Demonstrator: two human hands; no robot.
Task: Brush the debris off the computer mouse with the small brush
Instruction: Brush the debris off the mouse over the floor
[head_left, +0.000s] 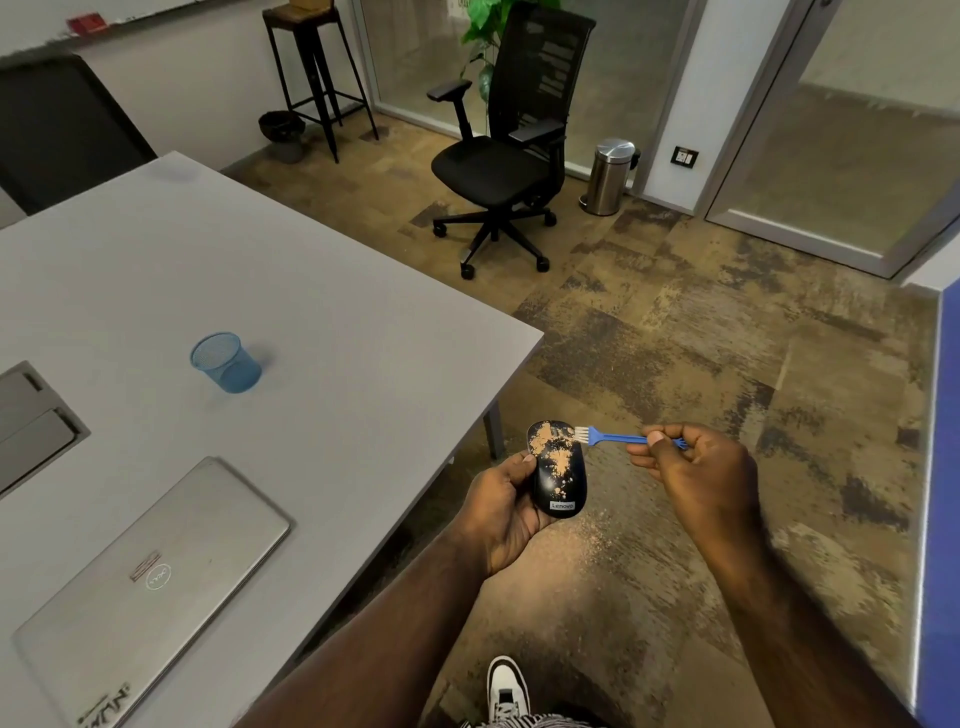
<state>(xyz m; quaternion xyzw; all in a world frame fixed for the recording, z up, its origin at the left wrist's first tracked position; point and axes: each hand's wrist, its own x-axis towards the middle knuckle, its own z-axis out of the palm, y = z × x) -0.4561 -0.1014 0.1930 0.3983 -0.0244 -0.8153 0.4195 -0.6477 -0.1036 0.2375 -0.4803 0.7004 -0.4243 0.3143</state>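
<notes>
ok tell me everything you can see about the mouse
The mouse is a slim, glossy black oval with a small Lenovo label at its near end. Tan, dusty debris is splashed across its top, thickest toward the far end. The left hand grips it from below and the side, held in the air past the table's edge, top facing up. The white bristles of the blue brush, pinched in the right hand, meet its far right edge.

Arms: bare to frame edge, no sleeves, watch or rings seen | Left hand (501, 512), right hand (698, 467): ungloved | Shoe (506, 688): white, black trim, laced | Garment (524, 722): black-and-white striped
</notes>
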